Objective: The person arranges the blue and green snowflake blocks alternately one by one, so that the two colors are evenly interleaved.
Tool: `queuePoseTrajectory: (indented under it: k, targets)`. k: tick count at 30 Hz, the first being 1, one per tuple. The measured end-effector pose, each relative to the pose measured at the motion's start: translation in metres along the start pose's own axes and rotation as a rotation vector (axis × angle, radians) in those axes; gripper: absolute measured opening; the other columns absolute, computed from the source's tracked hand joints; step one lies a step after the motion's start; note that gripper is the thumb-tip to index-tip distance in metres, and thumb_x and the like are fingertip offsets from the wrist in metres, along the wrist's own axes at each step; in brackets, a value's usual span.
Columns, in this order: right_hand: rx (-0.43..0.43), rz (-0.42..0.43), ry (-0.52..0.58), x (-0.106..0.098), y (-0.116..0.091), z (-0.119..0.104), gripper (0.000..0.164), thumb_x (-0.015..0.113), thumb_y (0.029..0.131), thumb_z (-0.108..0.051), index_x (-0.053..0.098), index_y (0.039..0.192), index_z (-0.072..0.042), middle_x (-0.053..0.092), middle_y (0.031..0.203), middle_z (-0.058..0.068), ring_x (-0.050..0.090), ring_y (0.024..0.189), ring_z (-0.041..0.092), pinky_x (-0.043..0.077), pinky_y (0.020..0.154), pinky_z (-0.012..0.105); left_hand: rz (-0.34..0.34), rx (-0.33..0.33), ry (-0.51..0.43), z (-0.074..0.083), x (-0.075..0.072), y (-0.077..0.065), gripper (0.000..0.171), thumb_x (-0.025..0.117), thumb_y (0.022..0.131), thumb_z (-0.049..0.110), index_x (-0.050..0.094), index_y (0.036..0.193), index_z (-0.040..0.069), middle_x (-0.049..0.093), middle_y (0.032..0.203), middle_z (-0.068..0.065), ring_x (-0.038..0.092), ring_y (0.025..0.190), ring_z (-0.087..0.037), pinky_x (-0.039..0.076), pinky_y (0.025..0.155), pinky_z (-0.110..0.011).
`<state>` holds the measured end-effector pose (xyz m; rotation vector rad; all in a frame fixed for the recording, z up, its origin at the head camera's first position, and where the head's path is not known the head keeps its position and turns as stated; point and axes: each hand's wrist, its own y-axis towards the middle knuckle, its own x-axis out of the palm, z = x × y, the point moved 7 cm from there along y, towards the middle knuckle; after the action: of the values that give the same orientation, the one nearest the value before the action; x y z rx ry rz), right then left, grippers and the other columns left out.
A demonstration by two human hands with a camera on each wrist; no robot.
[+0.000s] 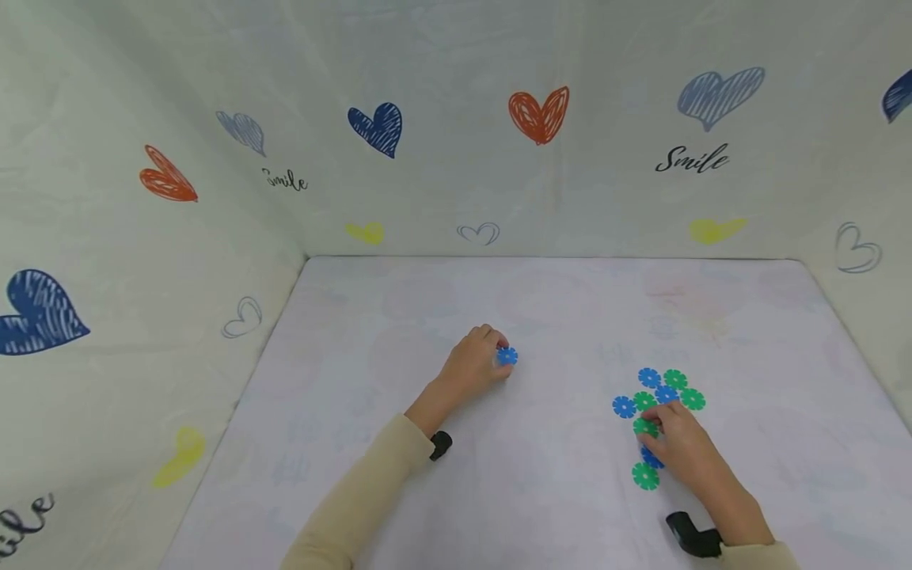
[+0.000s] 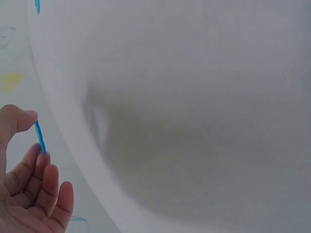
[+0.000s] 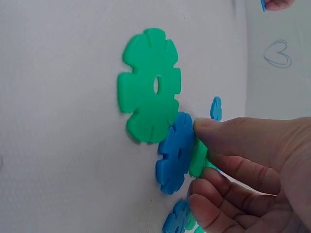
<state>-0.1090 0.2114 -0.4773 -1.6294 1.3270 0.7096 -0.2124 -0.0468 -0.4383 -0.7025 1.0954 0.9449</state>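
Observation:
My left hand [image 1: 470,362] pinches a blue notched disc [image 1: 507,356] by its edges, thumb on one side and fingertips on the other. The left wrist view shows that disc edge-on between thumb and fingers. At the right, my right hand [image 1: 682,445] holds a green notched disc [image 1: 645,427] between thumb and fingers, over a cluster of similar pieces. Nearer me, a blue disc [image 3: 170,162] lies partly under the thumb, next to a flat green disc [image 3: 146,114]. Beyond the fingers lie several more, including a blue disc [image 1: 624,407] and a green disc [image 1: 693,399].
A white cloth-covered table [image 1: 556,467] lies under both hands. Pale curtains [image 1: 442,182] printed with hearts and the word "Smile" stand at its back and sides. Black wrist-worn devices [image 1: 693,537] stick out by both sleeves.

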Motion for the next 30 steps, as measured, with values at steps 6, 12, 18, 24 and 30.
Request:
queuePoseTrajectory:
  k: [6, 12, 18, 24, 30]
  targets:
    - [0.007, -0.022, 0.012, 0.002, 0.000, -0.002, 0.034, 0.069, 0.081, -0.011, 0.057, 0.108, 0.007, 0.051, 0.099, 0.018, 0.054, 0.092, 0.030, 0.049, 0.084, 0.048, 0.004, -0.065, 0.006, -0.028, -0.007, 0.000, 0.036, 0.068, 0.083, 0.031, 0.059, 0.109, 0.007, 0.057, 0.103, -0.006, 0.052, 0.096, -0.018, 0.048, 0.088, -0.028]
    - [0.002, -0.032, 0.016, 0.002, 0.001, -0.003, 0.035, 0.069, 0.081, -0.012, 0.056, 0.109, 0.007, 0.051, 0.099, 0.017, 0.054, 0.092, 0.029, 0.049, 0.084, 0.048, 0.037, -0.114, -0.015, -0.059, -0.014, 0.000, 0.034, 0.069, 0.083, 0.028, 0.059, 0.107, 0.007, 0.056, 0.105, -0.007, 0.052, 0.097, -0.020, 0.049, 0.085, -0.030]
    - [0.003, -0.029, 0.017, 0.002, 0.000, -0.003, 0.034, 0.069, 0.081, -0.012, 0.057, 0.108, 0.006, 0.051, 0.099, 0.016, 0.054, 0.091, 0.028, 0.049, 0.084, 0.048, 0.056, -0.177, -0.058, -0.085, -0.020, -0.001, 0.033, 0.068, 0.083, 0.027, 0.059, 0.108, 0.005, 0.057, 0.108, -0.009, 0.052, 0.099, -0.021, 0.049, 0.087, -0.033]
    - [0.031, -0.035, 0.032, 0.002, 0.001, -0.001, 0.035, 0.069, 0.082, -0.012, 0.056, 0.109, 0.006, 0.051, 0.101, 0.017, 0.054, 0.093, 0.030, 0.048, 0.085, 0.048, 0.071, -0.227, -0.087, -0.111, -0.021, 0.000, 0.033, 0.068, 0.082, 0.025, 0.059, 0.106, 0.003, 0.057, 0.106, -0.010, 0.053, 0.099, -0.023, 0.048, 0.088, -0.035]
    - [0.037, -0.029, 0.036, 0.002, 0.000, -0.001, 0.035, 0.069, 0.082, -0.012, 0.056, 0.110, 0.005, 0.051, 0.101, 0.017, 0.054, 0.094, 0.031, 0.048, 0.086, 0.049, 0.096, -0.256, -0.131, -0.131, -0.021, 0.001, 0.033, 0.068, 0.080, 0.023, 0.060, 0.104, 0.002, 0.057, 0.107, -0.012, 0.053, 0.100, -0.025, 0.046, 0.089, -0.038]
